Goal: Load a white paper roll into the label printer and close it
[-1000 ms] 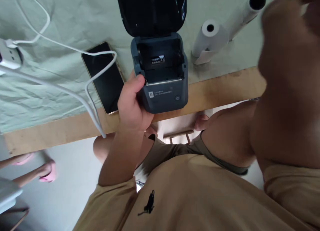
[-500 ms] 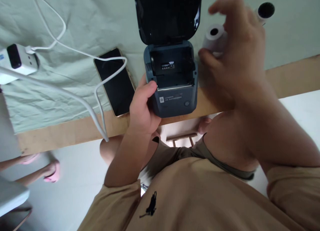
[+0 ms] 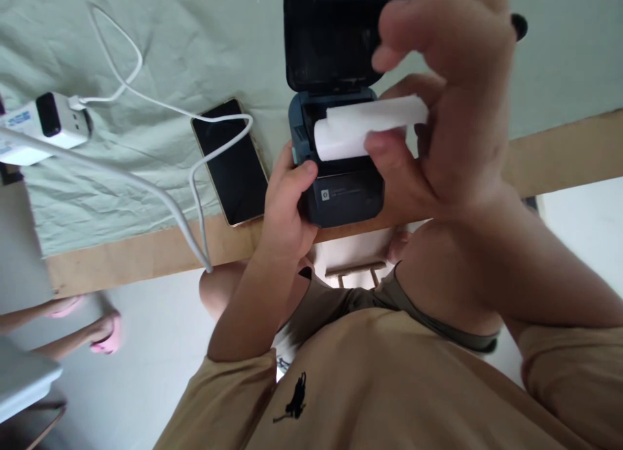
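A small dark grey printer (image 3: 343, 197) stands at the table's near edge with its black lid (image 3: 335, 34) swung up. My left hand (image 3: 285, 206) grips the printer's left side, thumb on its top front corner. My right hand (image 3: 445, 112) pinches a white paper roll (image 3: 350, 128) between thumb and fingers and holds it lying sideways just over the printer's open bay. The bay itself is mostly hidden behind the roll.
A phone (image 3: 233, 161) lies face up left of the printer, with a white cable (image 3: 195, 177) draped across it to a white charger block (image 3: 48, 122). A pale green cloth (image 3: 170, 54) covers the wooden table (image 3: 121, 258). Another person's feet in pink slippers (image 3: 104, 333) show at lower left.
My right hand came down from the upper right, closed on the paper roll beside the printer and carried it left over the open bay. The left hand kept its grip.
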A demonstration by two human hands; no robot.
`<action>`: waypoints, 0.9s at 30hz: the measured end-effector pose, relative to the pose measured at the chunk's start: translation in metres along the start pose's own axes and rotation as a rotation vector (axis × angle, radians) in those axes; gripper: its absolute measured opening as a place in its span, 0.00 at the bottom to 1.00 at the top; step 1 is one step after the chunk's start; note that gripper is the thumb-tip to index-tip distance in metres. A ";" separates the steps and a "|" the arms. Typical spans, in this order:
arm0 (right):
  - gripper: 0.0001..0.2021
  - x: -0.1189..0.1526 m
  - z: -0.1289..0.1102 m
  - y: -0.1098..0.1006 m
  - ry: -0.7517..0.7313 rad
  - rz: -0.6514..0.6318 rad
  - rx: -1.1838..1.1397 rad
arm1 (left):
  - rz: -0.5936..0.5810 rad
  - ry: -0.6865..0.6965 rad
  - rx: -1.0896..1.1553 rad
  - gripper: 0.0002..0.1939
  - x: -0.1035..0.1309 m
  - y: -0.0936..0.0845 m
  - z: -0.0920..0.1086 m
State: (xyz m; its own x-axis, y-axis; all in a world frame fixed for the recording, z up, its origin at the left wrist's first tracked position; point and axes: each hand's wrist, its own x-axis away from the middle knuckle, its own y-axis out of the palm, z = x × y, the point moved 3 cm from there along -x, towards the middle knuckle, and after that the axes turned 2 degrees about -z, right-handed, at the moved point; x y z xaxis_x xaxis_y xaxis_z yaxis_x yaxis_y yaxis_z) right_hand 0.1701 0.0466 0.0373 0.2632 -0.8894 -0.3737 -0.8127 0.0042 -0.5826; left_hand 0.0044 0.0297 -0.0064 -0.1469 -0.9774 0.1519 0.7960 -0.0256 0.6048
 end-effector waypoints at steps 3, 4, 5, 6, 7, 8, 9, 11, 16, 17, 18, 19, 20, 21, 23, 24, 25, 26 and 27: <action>0.17 -0.001 -0.009 0.000 -0.361 0.185 0.100 | -0.005 0.006 -0.013 0.10 0.001 0.002 0.001; 0.12 -0.001 -0.009 0.000 -0.438 0.221 0.146 | -0.007 0.011 -0.021 0.10 0.001 0.002 0.001; 0.09 -0.002 -0.007 0.001 -0.476 0.233 0.188 | -0.009 0.014 -0.027 0.10 0.001 0.002 0.001; 0.07 -0.002 -0.005 0.002 -0.482 0.229 0.222 | -0.012 0.016 -0.032 0.10 0.001 0.002 0.000; 0.06 -0.002 -0.002 0.003 -0.476 0.228 0.248 | -0.013 0.016 -0.036 0.10 0.000 0.002 0.000; 0.06 -0.002 0.000 0.003 -0.476 0.230 0.266 | -0.014 0.013 -0.039 0.10 0.000 0.002 0.000; 0.06 -0.002 0.001 0.004 -0.470 0.229 0.275 | -0.012 0.007 -0.040 0.10 -0.001 0.002 -0.001; 0.09 -0.001 0.003 0.004 -0.459 0.200 0.256 | -0.012 -0.001 -0.036 0.09 -0.001 0.002 -0.002; 0.04 0.000 0.000 0.004 -0.456 0.130 0.217 | -0.023 0.009 -0.032 0.09 -0.002 0.001 -0.001; 0.04 0.000 -0.001 0.003 -0.467 0.157 0.226 | -0.022 0.010 -0.028 0.08 -0.001 0.000 -0.001; 0.06 0.001 -0.003 0.002 -0.482 0.178 0.228 | -0.021 0.012 -0.023 0.08 0.000 0.000 -0.001; 0.07 0.002 -0.004 0.002 -0.503 0.190 0.227 | -0.016 0.016 -0.018 0.07 0.000 0.000 -0.001; 0.07 0.003 -0.006 0.002 -0.518 0.188 0.228 | -0.011 0.020 -0.011 0.07 0.001 -0.001 -0.001; 0.06 0.003 -0.007 0.003 -0.530 0.181 0.235 | -0.008 0.028 -0.004 0.07 0.001 -0.001 -0.002; 0.02 0.004 -0.008 0.002 -0.524 0.171 0.267 | -0.020 0.051 0.009 0.08 0.001 -0.001 -0.002; 0.02 0.003 -0.008 0.001 -0.503 0.172 0.287 | -0.038 0.056 0.011 0.09 0.002 -0.001 -0.002; 0.03 0.003 -0.007 0.000 -0.470 0.158 0.307 | -0.060 0.056 0.008 0.10 0.002 -0.001 -0.002; 0.04 0.002 -0.007 -0.002 -0.436 0.128 0.323 | -0.083 0.051 0.000 0.10 0.002 0.000 -0.002; 0.05 0.002 -0.006 -0.004 -0.413 0.081 0.333 | -0.099 0.039 -0.012 0.10 0.002 0.000 -0.003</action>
State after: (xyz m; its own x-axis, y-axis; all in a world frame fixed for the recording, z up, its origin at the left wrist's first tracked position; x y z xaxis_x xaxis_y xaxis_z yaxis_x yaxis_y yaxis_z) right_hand 0.1706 0.0423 0.0438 0.4435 -0.6265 -0.6409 -0.6477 0.2702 -0.7124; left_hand 0.0055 0.0276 -0.0082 -0.2019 -0.9775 0.0610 0.7859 -0.1245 0.6057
